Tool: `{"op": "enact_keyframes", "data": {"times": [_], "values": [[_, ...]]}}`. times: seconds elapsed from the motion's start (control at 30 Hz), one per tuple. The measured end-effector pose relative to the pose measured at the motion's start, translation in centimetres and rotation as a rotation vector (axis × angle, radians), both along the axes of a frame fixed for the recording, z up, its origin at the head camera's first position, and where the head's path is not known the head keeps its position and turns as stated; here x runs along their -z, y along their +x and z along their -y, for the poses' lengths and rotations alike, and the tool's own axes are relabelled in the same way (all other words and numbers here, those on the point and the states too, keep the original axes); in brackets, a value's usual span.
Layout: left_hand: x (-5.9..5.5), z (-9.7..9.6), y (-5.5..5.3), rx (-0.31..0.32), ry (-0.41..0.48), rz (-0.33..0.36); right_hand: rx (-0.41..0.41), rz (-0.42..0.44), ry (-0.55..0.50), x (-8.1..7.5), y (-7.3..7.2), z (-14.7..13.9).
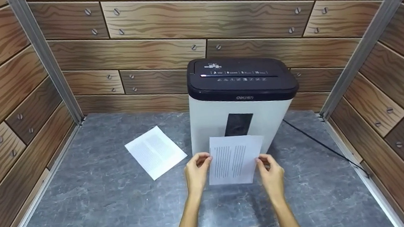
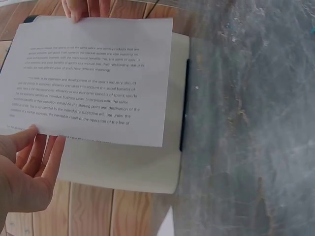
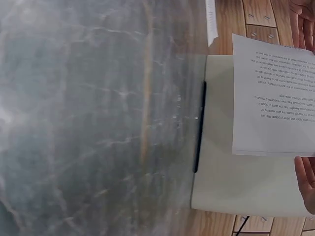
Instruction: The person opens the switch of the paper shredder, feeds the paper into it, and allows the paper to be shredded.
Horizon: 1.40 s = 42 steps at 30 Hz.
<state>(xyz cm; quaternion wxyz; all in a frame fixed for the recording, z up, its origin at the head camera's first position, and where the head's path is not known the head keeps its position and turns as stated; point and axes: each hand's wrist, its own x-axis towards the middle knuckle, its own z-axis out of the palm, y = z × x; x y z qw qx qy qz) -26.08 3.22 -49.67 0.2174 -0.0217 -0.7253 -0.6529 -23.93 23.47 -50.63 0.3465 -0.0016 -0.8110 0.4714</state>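
Observation:
A printed sheet of paper [image 1: 236, 160] is held up in front of a white paper shredder [image 1: 208, 122] with a black top. My left hand [image 1: 197, 172] pinches the sheet's left edge between thumb and fingers. On the opposite edge, my right hand [image 1: 272, 176] pinches it the same way. In the left wrist view, lines of print cover the sheet [image 2: 88, 83], and the left hand [image 2: 29, 172] grips its near edge. The right wrist view catches the right hand [image 3: 307, 182] only partly, at the frame's border.
Another printed sheet [image 1: 156, 153] lies on the grey marbled surface [image 1: 123, 215] left of the shredder. A black cord [image 1: 321, 145] runs from behind the shredder to the right. Wood-patterned panels [image 1: 149, 15] with metal corner posts [image 1: 45, 57] enclose the back and sides.

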Motion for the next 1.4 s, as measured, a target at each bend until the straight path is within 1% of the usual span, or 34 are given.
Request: {"op": "enact_keyframes", "data": {"times": [0.1, 0.2, 0.27, 0.33, 0.4, 0.5, 0.6, 0.73, 0.8, 0.9, 1.07, 1.13, 1.2, 1.27, 1.33, 1.4], "values": [[-0.7, 0.0, 0.0, 0.002, -0.002, -0.023, -0.012, -0.021, -0.022, -0.8, -0.1, -0.1], [-1.8, -0.1, 0.0, 0.013, 0.004, -0.043, -0.033, -0.045, -0.051, -2.0, -0.3, -0.2], [-2.9, -0.1, 0.0, 0.024, 0.015, -0.057, -0.061, -0.069, -0.082, -3.0, -0.4, -0.3], [-4.0, -0.2, -0.1, 0.035, 0.023, -0.086, -0.092, -0.096, -0.111, -4.6, -0.3, -0.2], [-5.2, -0.2, -0.2, 0.050, 0.035, -0.127, -0.123, -0.124, -0.143, -6.5, -0.1, 0.0], [-7.2, -0.3, -0.5, 0.082, 0.051, -0.196, -0.148, -0.183, -0.143, -9.5, 0.4, 0.4], [-9.3, -0.3, -0.9, 0.116, 0.070, -0.246, -0.110, -0.244, -0.085, -12.0, 0.4, 0.6], [-12.2, -0.3, -1.5, 0.146, 0.081, -0.307, -0.075, -0.297, -0.060, -14.9, 0.2, 0.5], [-13.5, -0.3, -1.8, 0.166, 0.091, -0.348, -0.095, -0.312, -0.093, -16.3, 0.0, 0.3], [-15.5, -0.4, -2.2, 0.200, 0.115, -0.407, -0.114, -0.342, -0.115, -18.5, -0.2, 0.2], [-18.7, -0.6, -2.8, 0.243, 0.155, -0.522, -0.124, -0.387, -0.167, -21.8, -0.8, 0.1], [-20.1, -0.6, -2.6, 0.256, 0.158, -0.563, -0.137, -0.413, -0.175, -22.8, -1.2, 0.0], [-21.4, -0.5, -2.4, 0.285, 0.172, -0.594, -0.160, -0.433, -0.193, -23.7, -1.8, -0.1], [-22.4, -0.5, -2.4, 0.306, 0.173, -0.611, -0.194, -0.444, -0.232, -24.4, -2.5, -0.3], [-22.9, -0.5, -2.7, 0.335, 0.187, -0.624, -0.221, -0.451, -0.271, -24.7, -3.2, -0.5], [-23.0, -0.6, -3.3, 0.355, 0.201, -0.627, -0.240, -0.463, -0.296, -24.8, -4.0, -0.6]]}}
